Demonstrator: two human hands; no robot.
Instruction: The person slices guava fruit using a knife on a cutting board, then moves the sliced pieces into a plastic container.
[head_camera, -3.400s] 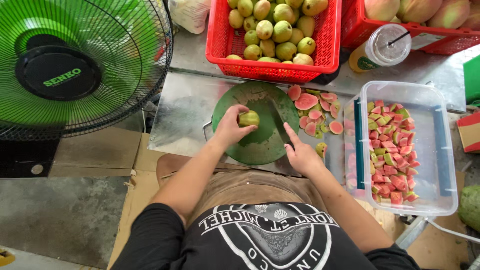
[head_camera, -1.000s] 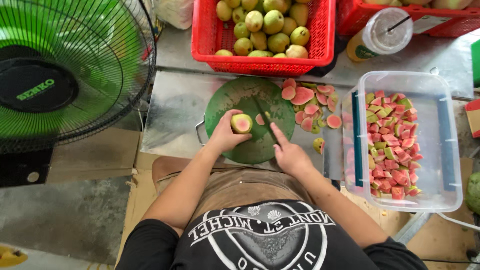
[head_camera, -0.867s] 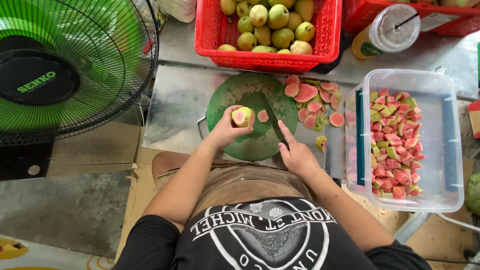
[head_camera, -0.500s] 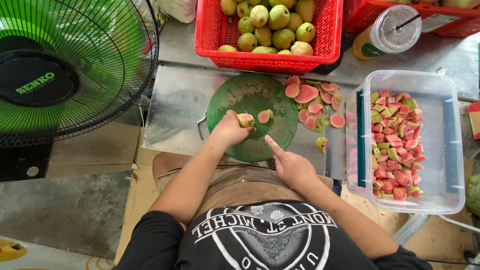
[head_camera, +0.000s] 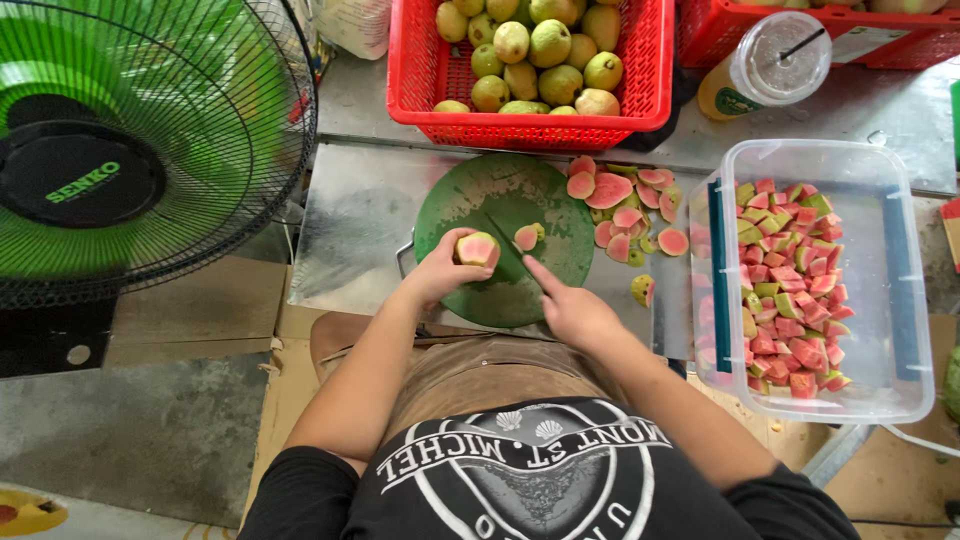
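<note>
A pink-fleshed guava (head_camera: 477, 248) with its cut face turned upward is held on the left part of the round green cutting board (head_camera: 470, 200). It is gripped by the left hand (head_camera: 437, 272), whose fingers are curled around its near and left side, the thumb pressed against its near edge. Just right of the guava, a small cut slice (head_camera: 527, 237) lies on the board. Between guava and slice, the dark blade of a knife (head_camera: 503, 234) is seen slanting across the board. The knife is held by the right hand (head_camera: 570, 312) at the board's near right edge; the index finger is stretched out along the back of the blade, while the other fingers are closed around the handle, which is hidden.

Beyond the board's right edge, a heap of guava trimmings (head_camera: 626, 210) is spread on the metal table (head_camera: 350, 220). Farther right of the board, a clear plastic tub (head_camera: 900, 290) is filled with pink and green guava chunks (head_camera: 790, 285). Behind the board, a red basket (head_camera: 420, 70) of whole green guavas (head_camera: 535, 50) is placed, and a lidded cup (head_camera: 765, 65) with a straw stands to the basket's right. Well to the left of the board, a green fan (head_camera: 130, 140) is seen.
</note>
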